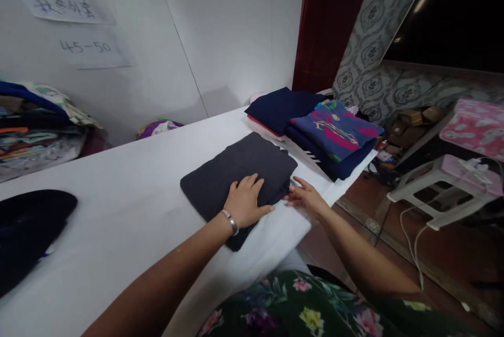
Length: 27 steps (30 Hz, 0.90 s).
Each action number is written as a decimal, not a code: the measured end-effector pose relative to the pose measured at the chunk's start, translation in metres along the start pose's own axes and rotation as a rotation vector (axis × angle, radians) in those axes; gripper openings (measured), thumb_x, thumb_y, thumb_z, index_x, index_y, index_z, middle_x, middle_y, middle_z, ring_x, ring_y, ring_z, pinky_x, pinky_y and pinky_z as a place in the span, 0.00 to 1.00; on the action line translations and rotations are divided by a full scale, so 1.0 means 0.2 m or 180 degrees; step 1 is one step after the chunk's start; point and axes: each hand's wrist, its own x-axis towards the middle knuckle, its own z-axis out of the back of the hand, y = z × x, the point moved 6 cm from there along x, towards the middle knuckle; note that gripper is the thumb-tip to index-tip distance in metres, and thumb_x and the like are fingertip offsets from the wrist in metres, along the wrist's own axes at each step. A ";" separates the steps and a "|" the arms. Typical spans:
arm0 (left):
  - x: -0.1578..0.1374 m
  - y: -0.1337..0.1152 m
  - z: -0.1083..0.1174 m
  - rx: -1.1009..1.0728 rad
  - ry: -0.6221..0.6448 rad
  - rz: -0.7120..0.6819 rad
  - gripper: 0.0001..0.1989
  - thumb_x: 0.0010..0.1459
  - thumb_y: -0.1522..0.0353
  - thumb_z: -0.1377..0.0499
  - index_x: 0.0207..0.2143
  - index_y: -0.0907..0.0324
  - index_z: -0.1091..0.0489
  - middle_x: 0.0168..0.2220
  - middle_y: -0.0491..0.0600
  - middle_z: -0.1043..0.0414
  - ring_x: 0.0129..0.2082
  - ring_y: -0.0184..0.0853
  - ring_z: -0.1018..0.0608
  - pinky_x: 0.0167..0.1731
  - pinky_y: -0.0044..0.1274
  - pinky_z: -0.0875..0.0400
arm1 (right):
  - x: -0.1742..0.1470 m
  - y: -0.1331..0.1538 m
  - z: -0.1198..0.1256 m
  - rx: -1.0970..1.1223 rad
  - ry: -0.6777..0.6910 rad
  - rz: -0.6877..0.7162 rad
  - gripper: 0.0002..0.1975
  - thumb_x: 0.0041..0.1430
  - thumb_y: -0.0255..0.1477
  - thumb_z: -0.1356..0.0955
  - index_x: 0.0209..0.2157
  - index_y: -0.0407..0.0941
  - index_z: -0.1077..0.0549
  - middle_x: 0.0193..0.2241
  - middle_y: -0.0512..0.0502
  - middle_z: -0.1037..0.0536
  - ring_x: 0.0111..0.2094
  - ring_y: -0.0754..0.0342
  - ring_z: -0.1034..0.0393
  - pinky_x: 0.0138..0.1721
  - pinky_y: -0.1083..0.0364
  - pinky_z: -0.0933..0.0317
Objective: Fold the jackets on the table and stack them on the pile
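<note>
A dark grey folded garment (pixel 236 161) lies flat on the white-covered table (pixel 149 169) in front of me. My left hand (pixel 246 200) rests on top of it near its front edge, fingers spread and thumb out to the right. At the garment's right edge is my right hand (pixel 305 198), palm turned inward and fingers apart. Its lower fingertips are close to the cloth, and I cannot tell whether they touch it. A silver bracelet (pixel 230 222) circles my left wrist.
Folded clothes, including a navy garment (pixel 283 108) and a patterned blue-and-pink one (pixel 338 129), are stacked at the table's far right end. A dark cloth item (pixel 35 227) lies at the left. Beyond the right edge stands a plastic stool (pixel 452 185) with a cable nearby.
</note>
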 end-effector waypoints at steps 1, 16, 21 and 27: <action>-0.02 -0.02 -0.01 0.0064 -0.0019 0.0005 0.37 0.49 0.50 0.43 0.59 0.57 0.42 0.64 0.56 0.47 0.62 0.47 0.43 0.56 0.43 0.47 | 0.01 0.01 -0.02 0.0005 -0.0004 0.0052 0.39 0.51 0.30 0.28 0.61 0.45 0.49 0.27 0.50 0.26 0.29 0.51 0.26 0.28 0.52 0.28; -0.05 -0.03 -0.16 0.0260 -0.0164 0.0035 0.31 0.53 0.69 0.48 0.61 0.53 0.44 0.63 0.59 0.47 0.62 0.47 0.44 0.57 0.47 0.53 | 0.07 0.04 -0.22 0.0444 0.0385 0.0294 0.29 0.52 0.35 0.29 0.54 0.59 0.41 0.44 0.51 0.25 0.32 0.56 0.26 0.30 0.55 0.29; -0.06 -0.02 -0.18 0.0132 -0.0121 0.0020 0.30 0.54 0.65 0.46 0.61 0.54 0.43 0.64 0.60 0.49 0.63 0.48 0.46 0.57 0.49 0.56 | 0.11 0.03 -0.21 0.0122 0.0078 0.0338 0.28 0.50 0.34 0.29 0.52 0.56 0.40 0.39 0.50 0.24 0.30 0.55 0.27 0.25 0.56 0.30; -0.18 0.16 -0.04 -0.0373 -0.0454 0.0295 0.26 0.60 0.54 0.53 0.57 0.56 0.38 0.63 0.53 0.44 0.63 0.41 0.45 0.61 0.42 0.54 | 0.14 0.08 -0.05 -0.1679 -0.0281 0.0776 0.33 0.52 0.42 0.32 0.58 0.50 0.43 0.37 0.44 0.23 0.31 0.48 0.26 0.31 0.48 0.30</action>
